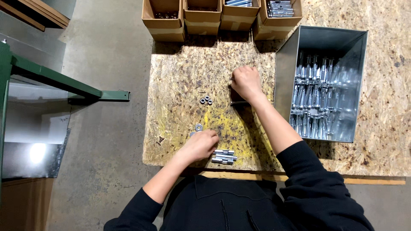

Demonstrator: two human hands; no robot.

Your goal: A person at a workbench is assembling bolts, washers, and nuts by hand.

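While our left hand [201, 144] rests curled on the near edge of the tabletop [180, 81], fingers together, it touches a short stack of metal anchor bolts [224, 156] lying flat just right of it; we cannot tell if it actually grips one. A washer [198, 127] sits just above that hand, and three small nuts [206, 100] cluster farther up, well apart from both hands. Our right hand [245, 81] is closed in a fist mid-table, clamped on a dark metal rod [238, 102] that pokes out below it. Just beside it on the right stands an open steel bin [284, 72] filled with rows of bolts. Four cardboard boxes [165, 23] line the far edge, holding parts.
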